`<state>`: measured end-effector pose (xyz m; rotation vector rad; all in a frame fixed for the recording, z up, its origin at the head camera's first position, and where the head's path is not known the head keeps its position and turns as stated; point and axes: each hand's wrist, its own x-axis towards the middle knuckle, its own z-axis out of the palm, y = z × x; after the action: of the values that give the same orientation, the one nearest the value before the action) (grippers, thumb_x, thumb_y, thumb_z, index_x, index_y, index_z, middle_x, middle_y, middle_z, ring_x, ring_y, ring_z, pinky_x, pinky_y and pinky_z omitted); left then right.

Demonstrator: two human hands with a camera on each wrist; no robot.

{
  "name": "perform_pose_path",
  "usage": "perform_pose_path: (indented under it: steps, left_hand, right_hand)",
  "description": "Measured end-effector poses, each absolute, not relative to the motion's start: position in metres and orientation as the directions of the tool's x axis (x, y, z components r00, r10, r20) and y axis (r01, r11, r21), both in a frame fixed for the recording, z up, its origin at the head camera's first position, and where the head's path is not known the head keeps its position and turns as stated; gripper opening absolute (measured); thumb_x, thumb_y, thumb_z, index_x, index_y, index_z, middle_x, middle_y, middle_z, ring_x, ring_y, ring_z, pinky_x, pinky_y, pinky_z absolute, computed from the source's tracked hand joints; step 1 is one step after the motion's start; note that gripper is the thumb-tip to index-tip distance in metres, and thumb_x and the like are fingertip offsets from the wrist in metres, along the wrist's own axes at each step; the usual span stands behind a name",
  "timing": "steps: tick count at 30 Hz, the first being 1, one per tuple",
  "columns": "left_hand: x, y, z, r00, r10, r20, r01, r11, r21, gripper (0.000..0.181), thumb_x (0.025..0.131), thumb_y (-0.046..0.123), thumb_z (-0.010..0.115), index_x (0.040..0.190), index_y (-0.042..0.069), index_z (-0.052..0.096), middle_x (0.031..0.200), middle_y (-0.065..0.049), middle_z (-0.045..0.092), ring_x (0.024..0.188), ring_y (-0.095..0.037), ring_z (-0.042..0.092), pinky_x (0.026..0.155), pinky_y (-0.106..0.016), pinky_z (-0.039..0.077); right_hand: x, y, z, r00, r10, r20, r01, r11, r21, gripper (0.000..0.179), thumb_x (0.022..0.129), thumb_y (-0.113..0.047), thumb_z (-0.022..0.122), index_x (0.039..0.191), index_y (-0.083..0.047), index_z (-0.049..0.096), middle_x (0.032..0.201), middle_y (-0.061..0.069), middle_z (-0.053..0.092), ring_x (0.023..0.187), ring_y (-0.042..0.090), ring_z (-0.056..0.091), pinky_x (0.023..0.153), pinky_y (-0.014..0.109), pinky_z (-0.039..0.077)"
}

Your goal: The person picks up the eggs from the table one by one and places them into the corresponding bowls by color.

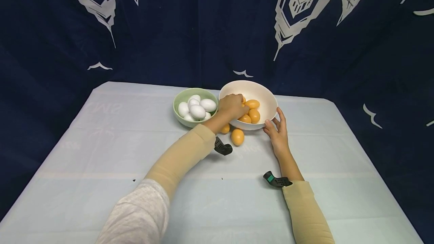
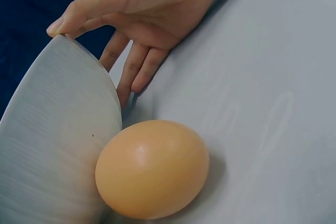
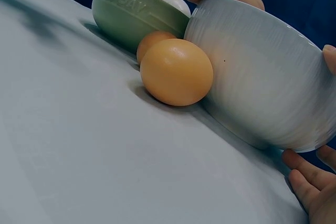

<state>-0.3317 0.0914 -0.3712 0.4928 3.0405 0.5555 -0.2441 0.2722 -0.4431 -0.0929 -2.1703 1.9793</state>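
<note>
My left hand [image 1: 232, 106] reaches down into a white bowl [image 1: 262, 93], its fingers bent around an orange-brown egg that they partly hide. More orange-brown eggs [image 1: 254, 116] lie together in the bottom of that bowl. At the bowl's right side my right hand [image 1: 279, 138] grips it, the thumb [image 2: 65, 22] on the rim and the other fingers [image 3: 310, 174] low against the outside. Close in front of the bowl an orange-brown egg [image 1: 237, 137] rests on the table. Another egg [image 3: 152, 43] sits behind it, partly covered by my left forearm in the head view.
Left of the white bowl stands a green bowl [image 3: 131, 17] with raised lettering, holding several white eggs [image 1: 197, 112]. Both bowls are near the back edge of the pale table [image 1: 237, 206]. A dark blue printed cloth [image 1: 169, 29] hangs behind. Black wrist mounts [image 1: 278, 180] stick out from my wrists.
</note>
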Motion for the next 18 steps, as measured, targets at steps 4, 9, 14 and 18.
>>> perform_pose_path:
  steps: [4,9,14,18]
  left_hand:
    - [-0.332,0.089,-0.374,-0.952,0.290,0.095,0.303,0.867,0.395,0.035,0.093,0.042,0.056,0.119,0.019,0.064,0.101,0.003,0.063,0.087,-0.014,0.058,0.076,-0.033,0.047]
    - [-0.327,0.085,-0.375,-0.944,0.281,0.170,0.329,0.812,0.483,0.035,0.094,0.037,0.056,0.123,0.018,0.063,0.105,0.001,0.065,0.091,-0.015,0.060,0.079,-0.032,0.048]
    - [-0.322,0.076,-0.377,-0.908,0.336,0.252,0.420,0.712,0.563,0.030,0.093,0.026,0.059,0.119,0.015,0.066,0.112,0.000,0.067,0.103,-0.016,0.061,0.087,-0.030,0.047]
    - [-0.317,0.068,-0.378,-0.885,0.359,0.295,0.463,0.615,0.638,0.026,0.092,0.019,0.061,0.116,0.011,0.067,0.112,-0.003,0.068,0.106,-0.016,0.060,0.092,-0.027,0.046]
  right_hand:
    - [-0.245,0.272,-0.443,-0.977,0.179,0.114,-0.098,0.096,-0.991,0.071,0.101,-0.021,0.055,0.157,-0.033,0.012,0.156,0.018,0.023,0.132,0.034,0.043,0.103,0.040,0.041]
    - [-0.247,0.272,-0.445,-0.977,0.182,0.112,-0.098,0.084,-0.992,0.071,0.101,-0.019,0.055,0.157,-0.032,0.014,0.155,0.020,0.024,0.132,0.035,0.042,0.103,0.041,0.041]
    - [-0.246,0.272,-0.445,-0.977,0.188,0.104,-0.090,0.082,-0.993,0.071,0.100,-0.021,0.056,0.157,-0.032,0.014,0.155,0.020,0.024,0.132,0.035,0.042,0.103,0.041,0.041]
    - [-0.246,0.273,-0.444,-0.977,0.189,0.102,-0.088,0.080,-0.993,0.071,0.100,-0.022,0.056,0.157,-0.032,0.014,0.155,0.020,0.023,0.131,0.035,0.042,0.103,0.040,0.041]
